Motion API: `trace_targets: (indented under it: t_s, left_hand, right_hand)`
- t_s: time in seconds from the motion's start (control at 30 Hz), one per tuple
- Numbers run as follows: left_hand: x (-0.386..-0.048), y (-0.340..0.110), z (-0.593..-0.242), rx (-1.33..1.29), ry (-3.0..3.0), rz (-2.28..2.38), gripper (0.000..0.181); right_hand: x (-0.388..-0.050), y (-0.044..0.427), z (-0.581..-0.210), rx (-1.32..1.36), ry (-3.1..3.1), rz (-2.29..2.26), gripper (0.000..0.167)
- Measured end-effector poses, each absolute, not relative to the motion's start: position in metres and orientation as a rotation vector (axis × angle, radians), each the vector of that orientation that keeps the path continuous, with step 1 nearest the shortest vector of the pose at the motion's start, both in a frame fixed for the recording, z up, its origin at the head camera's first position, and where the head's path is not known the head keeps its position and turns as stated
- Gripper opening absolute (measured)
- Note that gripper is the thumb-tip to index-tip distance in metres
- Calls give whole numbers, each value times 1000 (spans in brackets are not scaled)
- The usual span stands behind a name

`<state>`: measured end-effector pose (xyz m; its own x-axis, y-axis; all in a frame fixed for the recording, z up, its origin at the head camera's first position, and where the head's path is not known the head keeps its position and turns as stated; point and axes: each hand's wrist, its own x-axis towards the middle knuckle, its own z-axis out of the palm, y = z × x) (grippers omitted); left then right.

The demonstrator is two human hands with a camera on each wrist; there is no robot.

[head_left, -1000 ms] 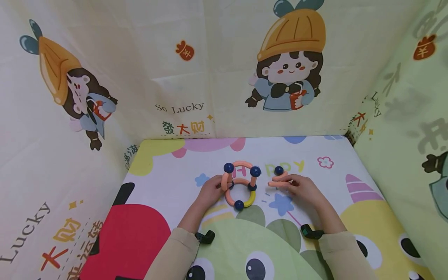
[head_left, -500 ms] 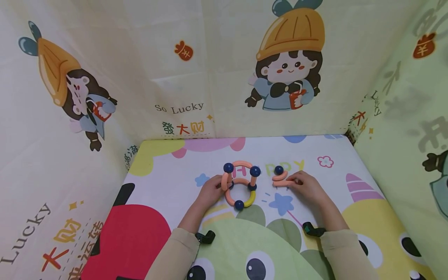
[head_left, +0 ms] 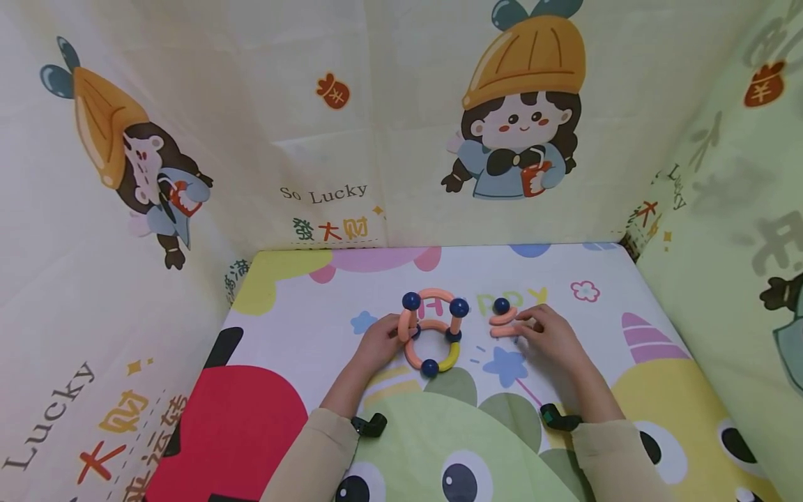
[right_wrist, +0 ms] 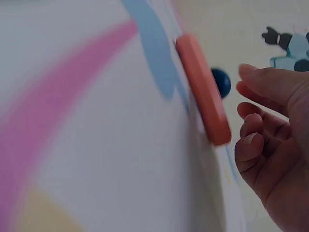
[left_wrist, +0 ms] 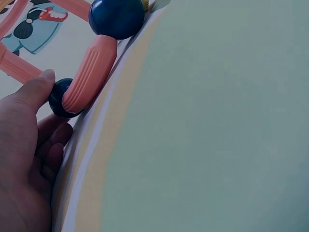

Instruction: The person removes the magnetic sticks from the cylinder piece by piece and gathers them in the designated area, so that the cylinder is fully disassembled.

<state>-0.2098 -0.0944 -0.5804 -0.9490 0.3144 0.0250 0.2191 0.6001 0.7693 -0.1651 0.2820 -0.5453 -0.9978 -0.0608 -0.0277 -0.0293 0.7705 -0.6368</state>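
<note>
"What writing could you read?"
"In the head view, left of centre, the cream printed cloth wall (head_left: 408,153) read 'So Lucky' above '發大财', and another 'Lucky' ran along the lower left. Mid-frame, 'H' and 'PPY' showed on the white patterned tabletop sheet (head_left: 583,335)."
"And the left hand (head_left: 379,343)?"
"Near the centre, its thumb and fingers pinched the left side of the ringed frame of pink and yellow rods and dark blue balls (head_left: 433,325)."
"Did the right hand (head_left: 551,337) grip anything?"
"Nothing. Thumb and forefinger stood slightly apart, the other fingers loosely bent. The straight pink rod (right_wrist: 203,89) lay just left of its fingertips, a narrow gap between them in the right wrist view."
"Anything nearby?"
"In the head view, a curved pink rod (head_left: 502,319) and a round dark blue ball (head_left: 501,305) sat just above it."
</note>
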Motion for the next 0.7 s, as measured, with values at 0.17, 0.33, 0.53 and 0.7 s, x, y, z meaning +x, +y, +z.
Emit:
trace_targets:
  t_s: [0.17, 0.33, 0.53, 0.7]
  left_hand:
    - [-210, -94, -580, 434, 2717, 1241, 30]
    - [-209, -94, -579, 420, 2717, 1235, 32]
    - [-209, -93, -579, 419, 2713, 1227, 29]
    - [-208, -93, -577, 399, 2714, 1216, 32]
  right_hand:
    - [-159, 250, -539, -164, 2839, -1212, 26]
    - [-158, 212, -544, -203, 2653, -1347, 33]
    - [-164, 182, -553, -149, 2546, -1418, 30]
    - [-170, 171, -558, -112, 2570, -1395, 23]
